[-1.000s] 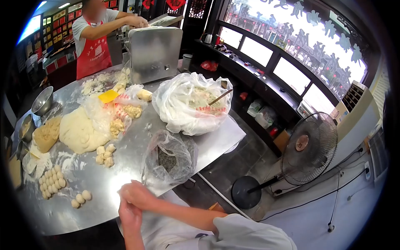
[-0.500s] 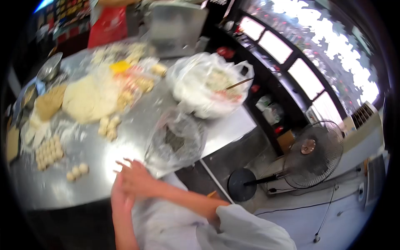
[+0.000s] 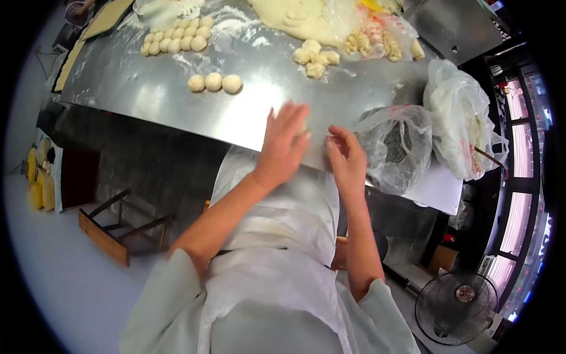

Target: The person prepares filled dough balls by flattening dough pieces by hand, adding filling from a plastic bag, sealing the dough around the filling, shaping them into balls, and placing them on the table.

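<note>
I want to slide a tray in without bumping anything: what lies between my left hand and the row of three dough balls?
Between your left hand and the three dough balls, the head view shows only bare metal tabletop with glare.

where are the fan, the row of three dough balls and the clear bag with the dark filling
fan [image 3: 465,293]: head view, on its round hub
row of three dough balls [image 3: 213,81]: head view, on the middle ball
clear bag [image 3: 394,148]: head view, near the bag's middle

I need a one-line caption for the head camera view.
Left hand and right hand apart at the edge of a flour-dusted metal table, dough balls lying beyond.
</note>
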Available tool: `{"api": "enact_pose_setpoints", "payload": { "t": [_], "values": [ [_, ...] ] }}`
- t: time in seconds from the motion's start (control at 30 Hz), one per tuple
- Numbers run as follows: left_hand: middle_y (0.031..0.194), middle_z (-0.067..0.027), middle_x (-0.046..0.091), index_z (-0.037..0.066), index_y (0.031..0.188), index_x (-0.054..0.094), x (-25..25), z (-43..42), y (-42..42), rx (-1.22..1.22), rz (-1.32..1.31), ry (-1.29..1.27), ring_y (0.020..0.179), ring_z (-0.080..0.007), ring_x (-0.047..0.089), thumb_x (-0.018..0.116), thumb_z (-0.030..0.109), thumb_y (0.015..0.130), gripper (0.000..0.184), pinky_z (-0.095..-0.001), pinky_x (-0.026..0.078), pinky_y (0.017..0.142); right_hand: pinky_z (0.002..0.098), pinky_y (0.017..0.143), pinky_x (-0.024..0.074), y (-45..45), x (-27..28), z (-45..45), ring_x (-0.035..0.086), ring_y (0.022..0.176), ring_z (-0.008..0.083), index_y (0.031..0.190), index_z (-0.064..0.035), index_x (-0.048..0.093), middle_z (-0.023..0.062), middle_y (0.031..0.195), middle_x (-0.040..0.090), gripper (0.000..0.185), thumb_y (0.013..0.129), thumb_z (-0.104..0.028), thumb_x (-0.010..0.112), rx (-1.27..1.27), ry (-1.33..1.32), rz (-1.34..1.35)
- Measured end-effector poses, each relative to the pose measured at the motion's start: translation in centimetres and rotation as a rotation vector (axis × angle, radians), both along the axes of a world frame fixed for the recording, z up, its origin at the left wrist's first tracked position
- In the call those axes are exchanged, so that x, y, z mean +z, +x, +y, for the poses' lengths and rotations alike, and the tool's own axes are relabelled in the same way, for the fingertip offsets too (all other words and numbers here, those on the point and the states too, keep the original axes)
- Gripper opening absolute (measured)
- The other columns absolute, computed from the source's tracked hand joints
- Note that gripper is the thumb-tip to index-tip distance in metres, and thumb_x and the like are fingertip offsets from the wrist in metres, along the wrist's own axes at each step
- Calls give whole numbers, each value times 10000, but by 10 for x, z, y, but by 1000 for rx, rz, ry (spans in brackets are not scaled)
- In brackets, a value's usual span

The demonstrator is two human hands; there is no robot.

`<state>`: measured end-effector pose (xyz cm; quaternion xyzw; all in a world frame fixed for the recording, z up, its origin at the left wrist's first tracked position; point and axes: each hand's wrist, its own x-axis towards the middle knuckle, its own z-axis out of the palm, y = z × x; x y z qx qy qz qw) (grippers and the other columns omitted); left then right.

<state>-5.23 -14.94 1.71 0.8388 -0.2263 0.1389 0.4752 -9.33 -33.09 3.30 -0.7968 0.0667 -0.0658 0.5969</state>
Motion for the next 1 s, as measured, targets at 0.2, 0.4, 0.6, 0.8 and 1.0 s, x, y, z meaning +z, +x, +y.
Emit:
{"api": "enact_pose_setpoints", "payload": {
  "t": [0.2,0.4,0.6,0.8,1.0],
  "values": [
    [1109,-124,701,21,1093,704,-28,50,22,252,9,-314,961,-269,686,586,-120,892,273,-336,570,790,382,909,541,13,5,17,641,1037,295,1450,-19,530,180,1290,616,668,842,-66,803,170,-414,-28],
    [990,-119,714,26,979,713,-39,68,25,247,-130,-160,923,-303,689,602,-145,804,268,-384,578,775,425,891,532,44,1,45,630,1023,354,1367,-85,610,172,1193,597,620,798,-109,854,295,-508,-66],
    [963,-109,701,12,926,705,-46,70,27,266,-254,-128,900,-313,690,646,-113,749,225,-396,576,772,411,797,538,87,-2,59,642,912,341,1197,-51,681,156,1117,596,438,804,-136,855,282,-466,-35],
    [962,-113,715,-4,891,722,-45,69,27,290,-283,-118,901,-303,704,653,-123,729,213,-385,588,764,426,796,535,148,-26,102,637,924,353,1188,-38,674,167,1106,598,437,799,-137,847,338,-503,-311],
    [951,-124,724,-17,880,732,-44,69,28,310,-306,-84,889,-306,710,644,-134,714,222,-381,596,764,445,809,546,163,-22,141,642,920,367,1256,-49,650,170,1126,599,530,783,-158,863,426,-433,-222]
  ]
}}
